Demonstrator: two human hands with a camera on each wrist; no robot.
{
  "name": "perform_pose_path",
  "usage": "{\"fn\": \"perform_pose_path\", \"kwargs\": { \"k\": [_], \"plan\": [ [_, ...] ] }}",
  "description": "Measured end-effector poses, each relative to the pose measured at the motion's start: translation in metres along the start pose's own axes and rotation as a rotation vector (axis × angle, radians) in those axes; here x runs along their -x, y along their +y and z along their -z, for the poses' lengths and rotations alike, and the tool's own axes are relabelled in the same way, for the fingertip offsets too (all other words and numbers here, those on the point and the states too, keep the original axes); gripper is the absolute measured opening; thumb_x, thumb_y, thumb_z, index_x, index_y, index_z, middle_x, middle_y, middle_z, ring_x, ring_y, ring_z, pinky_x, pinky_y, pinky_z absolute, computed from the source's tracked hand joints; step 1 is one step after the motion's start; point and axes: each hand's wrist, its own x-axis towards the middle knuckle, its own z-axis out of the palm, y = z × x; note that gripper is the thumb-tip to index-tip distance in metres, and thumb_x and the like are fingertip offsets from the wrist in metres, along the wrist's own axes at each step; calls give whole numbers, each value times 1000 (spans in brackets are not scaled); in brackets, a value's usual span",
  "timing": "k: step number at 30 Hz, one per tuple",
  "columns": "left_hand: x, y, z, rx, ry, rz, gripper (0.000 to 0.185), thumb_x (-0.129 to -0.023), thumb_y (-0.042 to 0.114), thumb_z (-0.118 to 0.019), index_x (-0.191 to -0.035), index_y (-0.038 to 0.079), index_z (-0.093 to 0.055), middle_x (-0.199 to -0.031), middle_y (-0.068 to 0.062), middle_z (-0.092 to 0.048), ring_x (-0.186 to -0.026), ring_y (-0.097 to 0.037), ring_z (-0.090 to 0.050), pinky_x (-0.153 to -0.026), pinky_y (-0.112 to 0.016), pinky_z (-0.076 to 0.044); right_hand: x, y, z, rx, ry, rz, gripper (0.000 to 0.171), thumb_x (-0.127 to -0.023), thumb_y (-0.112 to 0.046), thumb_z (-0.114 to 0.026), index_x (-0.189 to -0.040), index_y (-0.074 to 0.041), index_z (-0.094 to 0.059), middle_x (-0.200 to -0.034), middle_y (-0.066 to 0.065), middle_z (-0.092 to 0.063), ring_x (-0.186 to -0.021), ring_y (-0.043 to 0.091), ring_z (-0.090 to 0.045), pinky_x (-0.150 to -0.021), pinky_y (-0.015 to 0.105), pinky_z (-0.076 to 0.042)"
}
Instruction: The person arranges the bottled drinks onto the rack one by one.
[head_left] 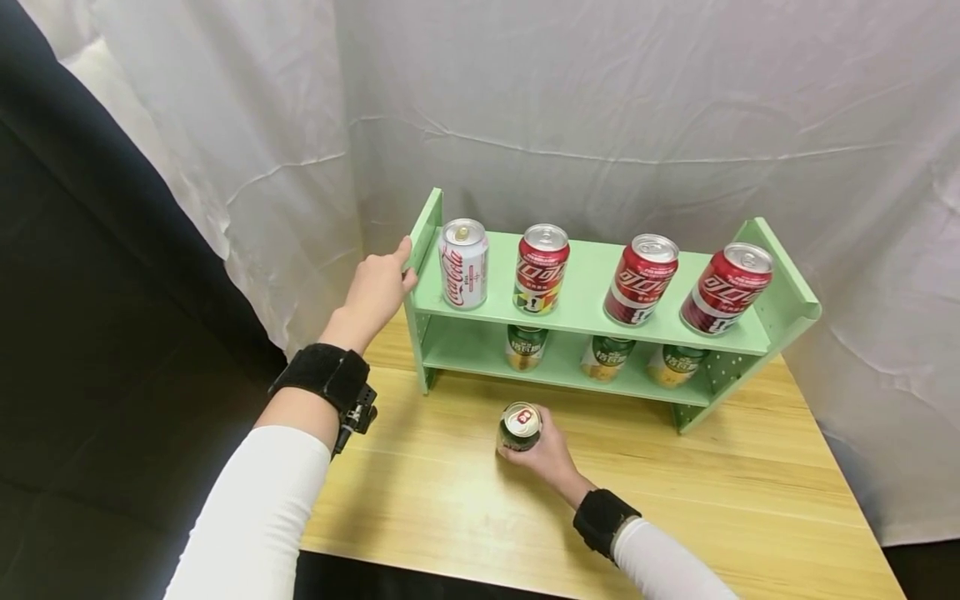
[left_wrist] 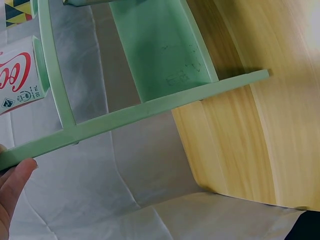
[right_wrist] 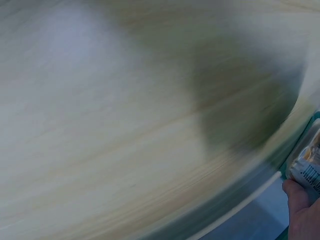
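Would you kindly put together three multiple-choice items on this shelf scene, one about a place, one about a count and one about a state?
1. Where does the white can stand?
A. At the left end of the top shelf
B. On the lower shelf
C. On the table

2. How many cans stand on the top shelf?
A. Two
B. Four
C. Six

3. What is the right hand doing?
A. Lying flat on the table
B. Touching the curtain
C. Gripping a green can

Answers:
1. A, since the white can is the leftmost on the top board, next to the green side panel that the left hand touches.
2. B, one white can and three red ones in a row.
3. C, its fingers curl round the green can, which is upright on the wooden table in front of the shelf.
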Motion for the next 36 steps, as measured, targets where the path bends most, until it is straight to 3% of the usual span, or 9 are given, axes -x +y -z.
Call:
{"fn": "perform_pose_path", "kwargs": {
  "k": [17,36],
  "plan": [
    [3,-8,-2,12,-14,19,57,-95,15,-47,-147,3,-30,-58,-10,-47,-48,-17,-36,-46,-29,-33,-7,-31,-41,4,-90,39,80,-60,-9,-86,-127,1,-42,-113,20,-62,-105,33,-61,-88,47,-49],
    [2,-4,-1,38,-13,8,56,-96,16,-45,-148,3,-29,-59,-8,-44,-50,-18,-37,-48,-29,-34,-27,-65,-53,46,-119,62,82,-62,-17,-87,-129,1,-42,-115,17,-61,-106,30,-60,-88,44,-49]
  ]
}}
